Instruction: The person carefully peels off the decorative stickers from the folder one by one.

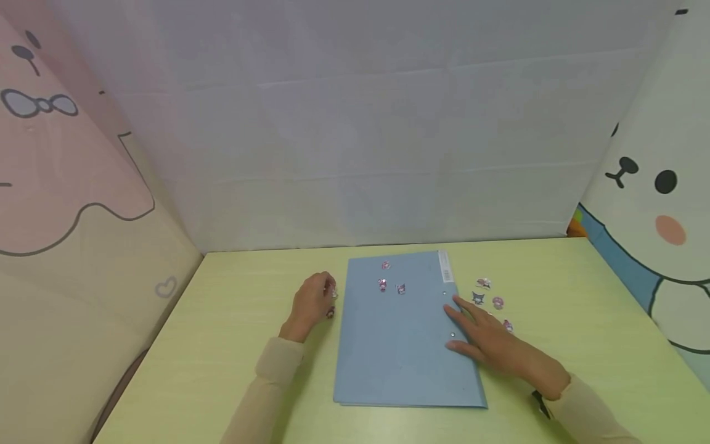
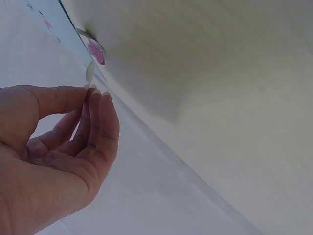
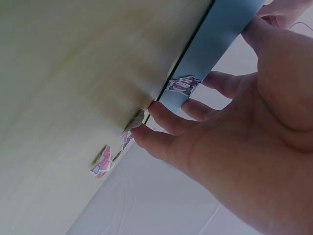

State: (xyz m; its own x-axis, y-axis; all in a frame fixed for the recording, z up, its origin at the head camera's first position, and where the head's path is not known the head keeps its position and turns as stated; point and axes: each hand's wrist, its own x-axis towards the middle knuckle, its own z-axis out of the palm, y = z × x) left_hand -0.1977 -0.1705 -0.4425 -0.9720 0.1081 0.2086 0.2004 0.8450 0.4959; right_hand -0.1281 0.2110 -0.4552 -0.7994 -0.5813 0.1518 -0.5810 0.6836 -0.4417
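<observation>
Sticker left of the folder could drop or crease, since the left grip pinches just its edge, while the right grip is spread, holding nothing.

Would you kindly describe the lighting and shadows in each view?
Head: fairly even, brighter light over table and folder; left wrist: duller, soft shadow on the table beyond the left hand; right wrist: also dull, soft shadow near the right hand.

Left grip pinched together, right grip spread out
</observation>
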